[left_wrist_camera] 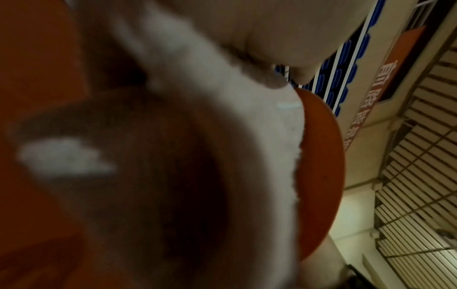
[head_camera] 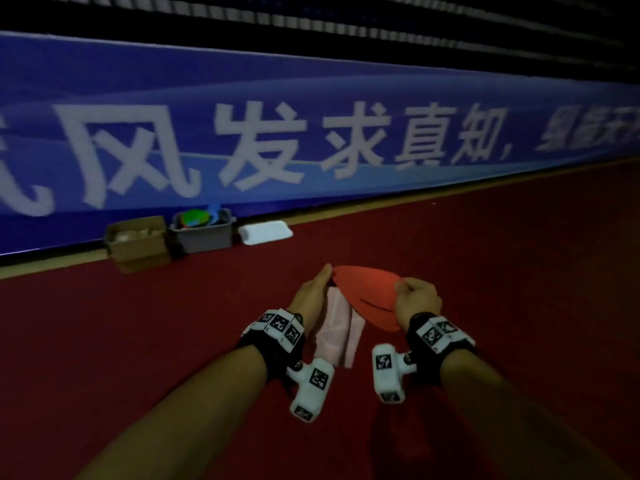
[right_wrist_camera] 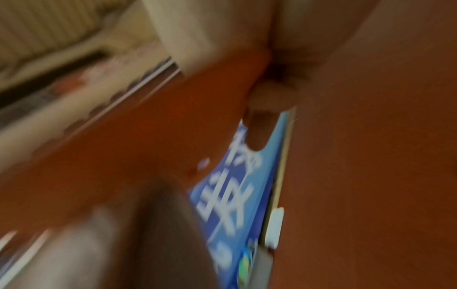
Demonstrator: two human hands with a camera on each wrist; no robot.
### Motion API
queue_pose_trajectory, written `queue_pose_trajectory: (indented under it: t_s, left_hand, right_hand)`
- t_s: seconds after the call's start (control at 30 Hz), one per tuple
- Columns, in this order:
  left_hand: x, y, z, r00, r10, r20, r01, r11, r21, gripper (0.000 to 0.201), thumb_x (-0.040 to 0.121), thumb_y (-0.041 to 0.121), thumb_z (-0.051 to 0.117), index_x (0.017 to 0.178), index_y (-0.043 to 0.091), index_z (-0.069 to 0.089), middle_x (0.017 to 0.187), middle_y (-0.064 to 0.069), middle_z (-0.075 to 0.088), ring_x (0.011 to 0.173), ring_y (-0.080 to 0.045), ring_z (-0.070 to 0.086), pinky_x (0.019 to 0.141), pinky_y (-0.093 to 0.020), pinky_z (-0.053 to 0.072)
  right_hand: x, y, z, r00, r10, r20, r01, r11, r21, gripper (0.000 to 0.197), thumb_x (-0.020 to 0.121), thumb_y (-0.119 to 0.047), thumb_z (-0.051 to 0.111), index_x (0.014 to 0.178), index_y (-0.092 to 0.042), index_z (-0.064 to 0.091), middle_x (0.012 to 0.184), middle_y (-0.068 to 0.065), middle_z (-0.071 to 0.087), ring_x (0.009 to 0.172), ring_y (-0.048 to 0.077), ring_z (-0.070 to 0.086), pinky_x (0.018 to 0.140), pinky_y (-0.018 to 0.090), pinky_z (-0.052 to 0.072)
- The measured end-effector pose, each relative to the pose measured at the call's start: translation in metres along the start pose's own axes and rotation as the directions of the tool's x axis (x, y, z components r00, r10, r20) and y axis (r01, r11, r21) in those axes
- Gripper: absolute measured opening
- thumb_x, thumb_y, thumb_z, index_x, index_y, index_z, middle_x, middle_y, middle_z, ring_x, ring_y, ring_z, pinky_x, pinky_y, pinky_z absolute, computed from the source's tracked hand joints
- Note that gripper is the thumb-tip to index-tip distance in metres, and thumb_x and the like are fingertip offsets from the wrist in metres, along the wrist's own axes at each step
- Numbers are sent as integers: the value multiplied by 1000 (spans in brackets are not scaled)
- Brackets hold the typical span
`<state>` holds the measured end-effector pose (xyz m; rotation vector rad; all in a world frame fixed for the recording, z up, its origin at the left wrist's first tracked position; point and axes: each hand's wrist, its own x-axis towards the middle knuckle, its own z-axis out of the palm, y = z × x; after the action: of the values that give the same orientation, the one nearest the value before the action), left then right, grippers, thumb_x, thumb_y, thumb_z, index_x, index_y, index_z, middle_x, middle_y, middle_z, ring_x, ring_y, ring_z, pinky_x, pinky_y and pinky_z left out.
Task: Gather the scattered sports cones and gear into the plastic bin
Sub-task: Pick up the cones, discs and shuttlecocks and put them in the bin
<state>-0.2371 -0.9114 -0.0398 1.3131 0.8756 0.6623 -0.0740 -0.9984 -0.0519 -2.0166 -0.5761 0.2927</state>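
While both hands carry a load, the scene reads as follows, largest first.

Floor: dark red sports floor (head_camera: 485, 271), running up to a blue banner with white characters (head_camera: 242, 133) at 12 o'clock.

Bin: grey plastic bin (head_camera: 202, 237), at about 11 o'clock from the hands and well apart from them, against the banner; bright flat cones already show inside. A brown cardboard box (head_camera: 136, 242) stands just beside it at its 9 o'clock, a white block (head_camera: 265, 231) at its 3 o'clock.

Cone: flat red-orange disc cone (head_camera: 365, 294), long axis running 10 to 4 o'clock, held between the hands above the floor.

Cloth: pale pink folded cloth (head_camera: 337, 330), hanging under the disc.

Left hand (head_camera: 313, 294): holds the disc's 9 o'clock edge, fingers fairly straight; whether it also holds the cloth I cannot tell. It is the nearer hand to the bin.

Right hand (head_camera: 417, 297): fingers curled, pinching the disc's 3 o'clock rim.
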Motion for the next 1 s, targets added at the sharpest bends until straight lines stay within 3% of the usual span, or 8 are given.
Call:
queue_pose_trajectory:
  t_s: [0.1,0.2,0.3,0.37,0.47,0.7,0.83,1.0]
  left_hand:
    - [55,6,-55,1000,14,-9,-15,999,-52,26,91,38,59,96,15,68,103,-9,68,92,-22,62,84,-31,46]
    - [103,4,-101,987,36,-156,-40,999,-23,22,82,29,62,83,7,60,85,-15,57,79,-24,50,68,-31,41]
    - [150,7,-142,955,38,-293,-1,992,125,30,86,26,57,58,16,52,61,-6,53,61,-17,47,61,-29,38]
    - [188,5,-168,930,20,-368,37,988,148,39,91,21,56,53,21,52,59,-9,50,56,-17,44,58,-28,36]
    - [254,12,-209,889,25,-457,81,974,211,33,92,22,58,59,21,62,55,-5,47,49,-17,40,51,-24,33]
    - [369,64,-285,735,59,-675,133,964,229,16,90,20,62,80,14,73,80,-6,71,72,-18,63,69,-29,50]
    - [436,74,-325,616,37,-786,111,985,134,17,86,16,65,69,18,69,69,-4,67,67,-18,61,68,-28,50]
    - [545,59,-382,570,-29,-821,60,998,6,24,89,20,60,65,20,62,65,-6,60,70,-23,57,69,-36,46]
  right_hand:
    - [33,-37,74,1000,-21,19,23,997,-72,26,101,-20,40,115,-7,57,117,23,60,111,40,53,82,34,39]
    - [82,-62,131,999,7,36,-5,999,-39,28,103,-23,35,116,-4,51,116,26,59,106,41,55,75,33,34]
    - [138,-76,185,998,-24,66,23,1000,19,26,102,-27,38,109,-6,51,109,24,59,91,42,60,76,44,51]
    - [177,-85,218,990,-17,143,5,996,85,25,102,-28,41,109,-7,51,105,18,57,73,36,62,59,48,59]
    - [243,-104,275,953,46,301,-120,965,233,22,101,-26,46,111,-7,50,103,16,55,61,29,63,44,35,56]
    - [367,-200,398,806,-91,585,-158,919,362,10,95,-16,56,101,-8,59,90,14,64,67,23,62,45,32,55]
    - [404,-247,473,722,-112,683,-205,908,366,9,97,-17,54,104,-11,57,78,7,61,61,20,59,40,28,51]
    - [452,-280,581,655,-124,745,-205,920,334,12,97,-18,54,86,-15,58,78,9,62,62,22,60,44,29,50]
